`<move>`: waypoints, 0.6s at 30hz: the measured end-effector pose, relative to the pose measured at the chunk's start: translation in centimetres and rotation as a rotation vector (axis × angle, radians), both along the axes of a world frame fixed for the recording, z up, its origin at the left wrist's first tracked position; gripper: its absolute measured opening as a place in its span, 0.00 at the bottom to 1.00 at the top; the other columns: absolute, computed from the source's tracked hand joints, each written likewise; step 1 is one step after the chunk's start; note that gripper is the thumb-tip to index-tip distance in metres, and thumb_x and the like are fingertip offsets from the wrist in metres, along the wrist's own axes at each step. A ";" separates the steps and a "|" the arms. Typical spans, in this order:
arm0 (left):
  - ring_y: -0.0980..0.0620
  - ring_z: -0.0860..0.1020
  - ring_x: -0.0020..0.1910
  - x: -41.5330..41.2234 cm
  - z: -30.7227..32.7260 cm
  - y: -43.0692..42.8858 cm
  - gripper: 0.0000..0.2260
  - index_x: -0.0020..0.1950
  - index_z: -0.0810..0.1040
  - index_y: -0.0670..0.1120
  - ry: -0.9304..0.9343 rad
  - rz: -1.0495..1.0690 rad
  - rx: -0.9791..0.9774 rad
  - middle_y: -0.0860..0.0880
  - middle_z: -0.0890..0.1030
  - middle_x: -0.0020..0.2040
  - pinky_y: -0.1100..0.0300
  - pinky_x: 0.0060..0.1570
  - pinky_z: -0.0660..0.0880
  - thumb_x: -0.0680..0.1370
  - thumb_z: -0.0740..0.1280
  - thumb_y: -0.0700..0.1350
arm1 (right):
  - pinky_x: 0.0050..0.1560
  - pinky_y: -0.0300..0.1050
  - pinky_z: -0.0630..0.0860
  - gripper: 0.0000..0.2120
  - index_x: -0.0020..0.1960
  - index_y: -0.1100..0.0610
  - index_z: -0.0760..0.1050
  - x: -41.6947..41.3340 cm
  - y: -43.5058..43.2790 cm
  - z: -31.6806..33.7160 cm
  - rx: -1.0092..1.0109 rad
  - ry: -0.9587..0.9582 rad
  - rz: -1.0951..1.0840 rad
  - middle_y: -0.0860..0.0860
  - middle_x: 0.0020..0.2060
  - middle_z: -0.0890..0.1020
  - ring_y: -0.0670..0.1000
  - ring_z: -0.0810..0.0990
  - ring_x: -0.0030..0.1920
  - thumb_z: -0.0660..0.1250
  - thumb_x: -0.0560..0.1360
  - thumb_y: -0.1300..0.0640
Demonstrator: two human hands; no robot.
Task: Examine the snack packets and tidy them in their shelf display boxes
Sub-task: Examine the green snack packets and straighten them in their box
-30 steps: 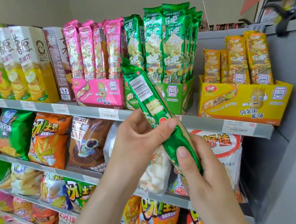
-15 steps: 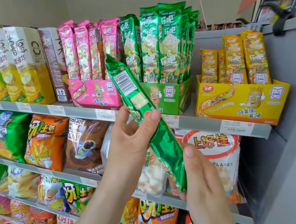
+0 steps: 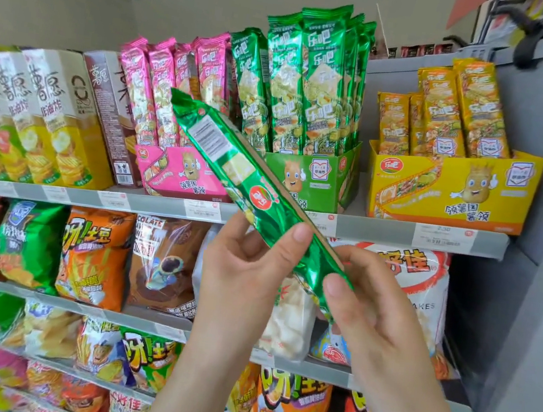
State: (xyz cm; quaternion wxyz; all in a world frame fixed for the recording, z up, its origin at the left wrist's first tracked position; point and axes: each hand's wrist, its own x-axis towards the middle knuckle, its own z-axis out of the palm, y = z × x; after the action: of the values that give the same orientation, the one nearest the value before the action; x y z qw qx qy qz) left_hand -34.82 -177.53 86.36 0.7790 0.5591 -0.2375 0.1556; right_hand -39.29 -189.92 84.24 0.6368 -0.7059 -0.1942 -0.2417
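With left grip (image 3: 247, 272) and right grip (image 3: 369, 315) pinching green packet (image 3: 243, 174), rotate gently, check label, return upright into green box (image 3: 322, 178).

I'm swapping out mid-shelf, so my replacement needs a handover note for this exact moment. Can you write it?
Left hand grips the green packet near its middle; right hand pinches its lower end.
The packet is tilted, back label toward the camera, in front of the top shelf.
Green box, pink box and yellow box hold upright packets.
Done: this packet is out for checking.
Left: probably return it upright to the green box.
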 end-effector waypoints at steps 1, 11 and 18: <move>0.50 0.84 0.44 0.0 0.1 0.1 0.17 0.51 0.80 0.43 -0.011 0.022 -0.001 0.46 0.86 0.45 0.58 0.43 0.80 0.67 0.73 0.51 | 0.43 0.40 0.79 0.13 0.56 0.39 0.75 0.0 -0.3 -0.4 0.012 -0.012 0.016 0.43 0.47 0.83 0.45 0.82 0.46 0.64 0.73 0.38; 0.51 0.83 0.44 0.1 0.0 0.5 0.19 0.55 0.79 0.42 0.049 -0.017 -0.092 0.47 0.85 0.45 0.57 0.44 0.81 0.70 0.71 0.52 | 0.47 0.33 0.78 0.17 0.54 0.43 0.82 0.0 -1.4 -0.5 0.131 0.069 0.168 0.47 0.48 0.86 0.47 0.85 0.49 0.77 0.66 0.51; 0.49 0.82 0.52 -0.4 -0.3 0.2 0.17 0.57 0.82 0.45 0.130 -0.198 -0.167 0.45 0.83 0.54 0.58 0.49 0.79 0.70 0.70 0.50 | 0.42 0.33 0.78 0.16 0.51 0.44 0.81 0.2 -0.2 -1.0 0.061 -0.204 -0.260 0.43 0.43 0.82 0.46 0.83 0.42 0.77 0.66 0.55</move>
State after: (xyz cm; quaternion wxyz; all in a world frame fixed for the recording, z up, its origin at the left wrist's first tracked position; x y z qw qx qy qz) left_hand -35.24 -177.29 86.04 0.8481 0.4749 -0.2268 0.0608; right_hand -39.05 -190.11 83.24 0.5984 -0.6771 -0.1575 -0.3983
